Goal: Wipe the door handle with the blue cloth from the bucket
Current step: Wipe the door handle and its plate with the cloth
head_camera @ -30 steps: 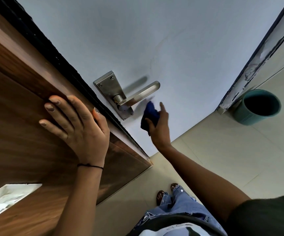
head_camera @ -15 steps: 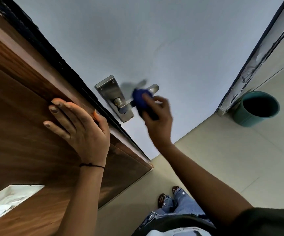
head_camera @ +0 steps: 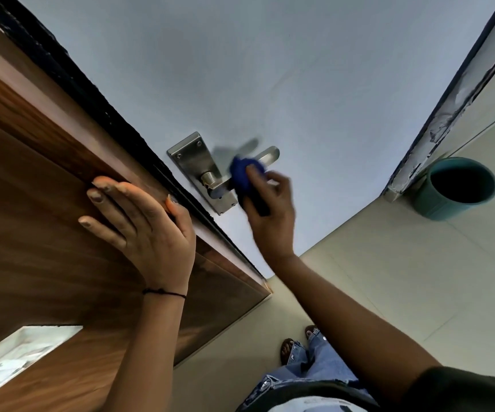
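1. Right hand (head_camera: pixel 273 215) at frame centre, fingers (head_camera: pixel 279 185) curled tight around the bunched blue cloth (head_camera: pixel 244 176), pressing it onto the lever of the door handle (head_camera: pixel 265 156) about midway along its length.
2. Left hand (head_camera: pixel 142 221) at centre left, fingers (head_camera: pixel 106 194) spread wide and flat against the wooden panel (head_camera: pixel 32 233), holding nothing; thin black band on the wrist.
3. Middle of the lever hidden behind cloth and hand; only the rounded tip and the stub by the metal backplate (head_camera: pixel 192 162) visible. Right hand and cloth smeared by motion blur, so the cloth's folds hard to make out. Teal bucket (head_camera: pixel 454 188) on the floor at right, inside dark, contents unreadable.
4. Compared with half a second ago: cloth in nearly the same place on the lever, hand turned slightly; a second ago, cloth below the lever and off it. Left hand unchanged on the panel.
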Demonstrator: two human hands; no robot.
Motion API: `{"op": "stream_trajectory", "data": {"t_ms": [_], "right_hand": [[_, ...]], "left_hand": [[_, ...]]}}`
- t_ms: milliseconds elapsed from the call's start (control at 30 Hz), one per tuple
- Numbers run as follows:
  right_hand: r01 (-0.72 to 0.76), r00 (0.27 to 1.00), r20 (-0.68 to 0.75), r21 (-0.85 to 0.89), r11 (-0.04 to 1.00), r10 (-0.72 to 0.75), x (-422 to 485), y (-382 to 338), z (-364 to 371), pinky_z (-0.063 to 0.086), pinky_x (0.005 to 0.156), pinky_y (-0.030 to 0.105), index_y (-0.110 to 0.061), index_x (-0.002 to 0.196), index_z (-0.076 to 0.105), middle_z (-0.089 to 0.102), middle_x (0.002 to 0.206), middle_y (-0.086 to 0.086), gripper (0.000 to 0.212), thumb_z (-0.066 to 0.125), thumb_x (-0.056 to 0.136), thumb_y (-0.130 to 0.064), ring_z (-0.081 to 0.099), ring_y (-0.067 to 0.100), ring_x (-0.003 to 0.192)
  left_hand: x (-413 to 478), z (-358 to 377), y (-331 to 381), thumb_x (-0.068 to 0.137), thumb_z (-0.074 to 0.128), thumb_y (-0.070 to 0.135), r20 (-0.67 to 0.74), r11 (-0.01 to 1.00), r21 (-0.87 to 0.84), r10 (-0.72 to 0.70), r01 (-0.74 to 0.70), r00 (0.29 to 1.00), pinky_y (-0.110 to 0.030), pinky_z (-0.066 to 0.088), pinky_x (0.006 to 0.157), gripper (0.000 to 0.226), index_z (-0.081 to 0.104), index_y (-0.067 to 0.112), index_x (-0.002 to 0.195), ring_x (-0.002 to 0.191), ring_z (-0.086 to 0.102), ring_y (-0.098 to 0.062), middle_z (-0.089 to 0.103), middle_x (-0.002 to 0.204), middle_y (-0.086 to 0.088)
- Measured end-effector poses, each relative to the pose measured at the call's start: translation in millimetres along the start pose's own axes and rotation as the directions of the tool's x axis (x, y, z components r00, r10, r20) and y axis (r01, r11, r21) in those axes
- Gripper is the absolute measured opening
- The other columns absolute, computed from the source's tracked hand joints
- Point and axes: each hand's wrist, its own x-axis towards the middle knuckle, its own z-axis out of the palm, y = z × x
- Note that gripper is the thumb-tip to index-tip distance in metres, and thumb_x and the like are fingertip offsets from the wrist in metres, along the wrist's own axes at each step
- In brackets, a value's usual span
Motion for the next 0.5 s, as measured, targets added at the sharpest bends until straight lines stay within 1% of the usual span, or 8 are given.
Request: {"op": "stream_trajectory", "data": {"t_ms": [33,67,133,200,267,333,400,500], "right_hand": [[0.079,0.994,0.074,-0.017,0.997,-0.077,-7,-5,2,0.051,0.09,0.02,-0.019,0.127,0.059,0.051,0.124,0.016,0.044,0.067,0.085,-0.011,0.058,0.023,0.102],[0.112,0.988,0.105,-0.026,0.993,-0.109,-9,-3,2,0.051,0.089,0.022,-0.017,0.126,0.06,0.052,0.123,0.017,0.044,0.068,0.084,-0.009,0.057,0.022,0.103],[-0.01,0.999,0.034,-0.002,1.0,0.01,5,8,-5,0.055,0.083,0.034,-0.02,0.125,0.062,0.052,0.122,0.013,0.045,0.07,0.082,-0.009,0.056,0.017,0.101],[-0.148,0.984,-0.099,0.031,0.989,0.15,27,17,-19,0.057,0.074,0.044,-0.024,0.129,0.06,0.049,0.123,0.007,0.044,0.065,0.085,-0.017,0.059,0.022,0.097],[-0.209,0.97,-0.128,0.005,0.978,0.208,40,20,-28,0.058,0.076,0.046,-0.022,0.13,0.059,0.049,0.126,0.008,0.042,0.061,0.088,-0.02,0.06,0.025,0.098],[-0.183,0.978,-0.124,-0.104,0.978,0.169,39,14,-29,0.057,0.086,0.039,-0.018,0.131,0.058,0.048,0.131,0.01,0.042,0.061,0.09,-0.017,0.059,0.024,0.107],[-0.16,0.985,-0.097,-0.165,0.973,0.146,30,5,-23,0.055,0.088,0.034,-0.019,0.134,0.055,0.042,0.137,0.011,0.046,0.06,0.089,-0.012,0.056,0.025,0.116],[-0.009,0.999,0.032,-0.232,0.973,0.017,15,-18,-7,0.055,0.086,0.041,-0.022,0.133,0.056,0.036,0.138,0.008,0.056,0.058,0.079,-0.003,0.052,0.031,0.118]], "left_hand": [[-1,0,0,0.094,0.048,0.019,-0.007,1.0,-0.004,-0.005,0.005,1.0,-0.039,-0.017,0.115,0.091,-0.03,0.009,0.142,0.144,-0.01,-0.035,0.012,0.137,-0.032],[-2,1,0,0.095,0.047,0.019,-0.008,1.0,-0.006,-0.007,0.007,1.0,-0.039,-0.017,0.115,0.091,-0.028,0.008,0.143,0.143,-0.006,-0.038,0.012,0.137,-0.032],[-1,0,0,0.095,0.048,0.019,0.007,1.0,-0.013,-0.01,0.01,1.0,-0.038,-0.018,0.114,0.084,-0.015,-0.001,0.146,0.14,0.0,-0.042,0.012,0.137,-0.032],[-1,0,0,0.094,0.049,0.018,0.003,1.0,-0.024,-0.011,0.011,1.0,-0.037,-0.018,0.114,0.072,0.001,-0.007,0.142,0.136,0.006,-0.044,0.012,0.136,-0.031],[0,0,-1,0.094,0.049,0.018,0.007,1.0,-0.015,-0.012,0.012,1.0,-0.038,-0.018,0.114,0.08,-0.008,-0.001,0.146,0.142,-0.005,-0.038,0.012,0.137,-0.031],[0,0,-1,0.094,0.048,0.019,-0.008,1.0,-0.009,-0.002,0.002,1.0,-0.039,-0.017,0.115,0.087,-0.02,0.005,0.146,0.144,-0.02,-0.028,0.012,0.138,-0.03],[-1,0,-2,0.095,0.047,0.02,-0.02,1.0,-0.007,0.008,-0.008,1.0,-0.04,-0.016,0.115,0.088,-0.024,0.009,0.144,0.142,-0.026,-0.019,0.014,0.138,-0.03],[-2,2,-2,0.094,0.049,0.019,-0.033,1.0,-0.007,0.029,-0.029,0.999,-0.041,-0.015,0.116,0.088,-0.023,0.008,0.144,0.142,-0.026,-0.018,0.016,0.138,-0.031]]}}
